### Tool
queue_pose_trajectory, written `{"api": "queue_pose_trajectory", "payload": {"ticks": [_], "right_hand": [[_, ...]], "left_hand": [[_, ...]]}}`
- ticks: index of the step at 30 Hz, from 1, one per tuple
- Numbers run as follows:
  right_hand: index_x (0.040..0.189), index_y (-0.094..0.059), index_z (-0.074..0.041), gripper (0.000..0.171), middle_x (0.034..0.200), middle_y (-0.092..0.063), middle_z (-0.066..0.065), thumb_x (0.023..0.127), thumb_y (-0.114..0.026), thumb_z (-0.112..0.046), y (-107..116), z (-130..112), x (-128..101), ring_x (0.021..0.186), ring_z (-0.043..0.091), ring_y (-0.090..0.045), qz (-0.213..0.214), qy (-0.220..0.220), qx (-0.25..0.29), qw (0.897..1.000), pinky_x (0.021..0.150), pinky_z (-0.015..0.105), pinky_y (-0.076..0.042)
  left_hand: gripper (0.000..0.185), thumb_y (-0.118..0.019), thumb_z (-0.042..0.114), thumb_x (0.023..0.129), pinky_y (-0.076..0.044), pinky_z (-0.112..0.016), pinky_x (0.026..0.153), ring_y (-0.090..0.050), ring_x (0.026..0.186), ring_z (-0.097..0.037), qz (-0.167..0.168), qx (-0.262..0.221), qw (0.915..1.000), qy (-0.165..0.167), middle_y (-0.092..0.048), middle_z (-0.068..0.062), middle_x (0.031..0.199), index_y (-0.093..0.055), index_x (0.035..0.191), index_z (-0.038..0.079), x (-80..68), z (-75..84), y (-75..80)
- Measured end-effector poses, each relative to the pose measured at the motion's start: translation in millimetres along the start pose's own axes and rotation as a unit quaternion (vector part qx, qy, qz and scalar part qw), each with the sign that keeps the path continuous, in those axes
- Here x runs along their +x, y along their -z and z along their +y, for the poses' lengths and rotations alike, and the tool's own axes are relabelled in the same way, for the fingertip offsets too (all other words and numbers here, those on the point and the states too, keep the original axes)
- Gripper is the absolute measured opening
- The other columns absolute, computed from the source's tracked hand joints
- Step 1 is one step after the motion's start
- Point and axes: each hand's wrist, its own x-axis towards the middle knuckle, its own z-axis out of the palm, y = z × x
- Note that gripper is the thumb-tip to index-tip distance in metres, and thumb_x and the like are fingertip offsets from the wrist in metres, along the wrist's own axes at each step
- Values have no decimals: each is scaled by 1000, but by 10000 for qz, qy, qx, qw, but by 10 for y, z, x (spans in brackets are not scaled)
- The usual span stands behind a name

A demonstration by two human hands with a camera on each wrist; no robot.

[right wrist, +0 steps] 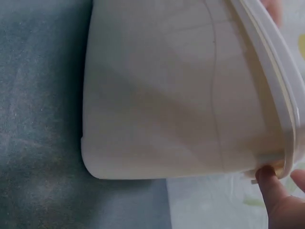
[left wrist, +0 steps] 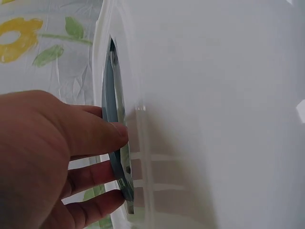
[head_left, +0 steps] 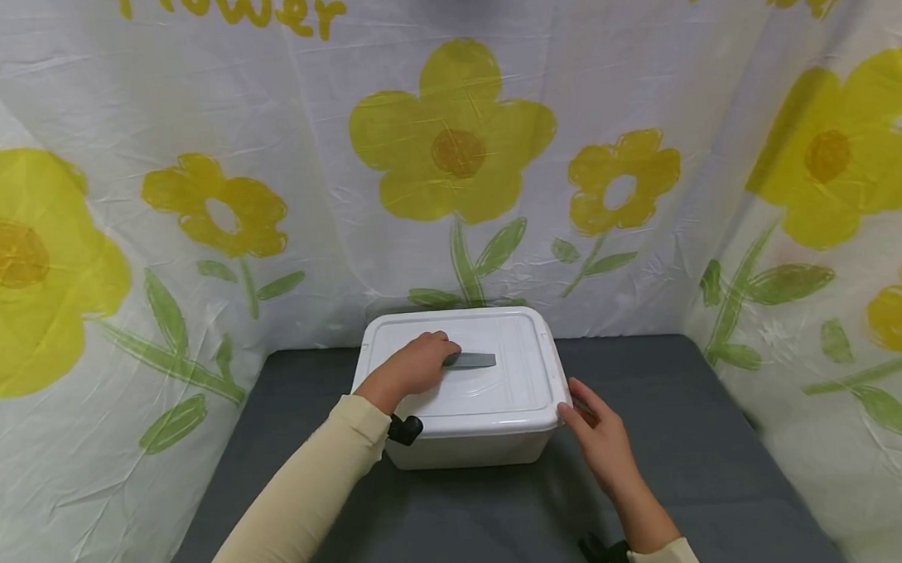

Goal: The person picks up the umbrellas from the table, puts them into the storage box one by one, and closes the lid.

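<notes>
left hand (head_left: 412,367) grasping grey handle (head_left: 474,360), long axis left-right on lid (head_left: 499,387) | right hand (head_left: 601,438) relaxed, fingertips touching box (head_left: 464,451) near-right rim corner

A white plastic storage box (head_left: 467,447) sits upright mid-table, toward the far edge, its white lid (head_left: 499,387) closed on top, a grey handle (head_left: 472,360) lying flat across the lid's centre.

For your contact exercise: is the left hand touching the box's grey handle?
Touching: left wrist view shows the left hand's fingers wrapped around the grey handle.
</notes>
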Motion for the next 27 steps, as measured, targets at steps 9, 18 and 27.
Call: {"api": "queue_pose_trajectory", "payload": {"ticks": [9,18,27], "right_hand": [[147,-40,-9,54,150,-43,13,97,-57,-17,-17,15,10,133,29,-46,29,-79,299,9995,86,11,-42],[145,-44,-10,52,148,-45,12,95,-58,-13,8,53,28,133,25,-45,86,-139,526,9985,86,8,-42],[143,-48,-10,49,145,-49,11,95,-59,-15,70,36,76,128,23,-49,-5,-172,262,9995,88,11,-43]], "left_hand": [[39,-50,4,95,-41,-42,103,-53,118,-30,-127,4,9999,5,-58,-12,125,-59,133,11,17,79,-31],[40,-50,3,95,-41,-42,103,-53,119,-31,-68,-55,9999,119,-58,-14,125,-58,133,10,5,124,-44],[40,-49,8,97,-41,-41,104,-52,123,-27,-19,-511,9985,206,-56,-13,131,-55,137,8,-69,74,-58]]}}
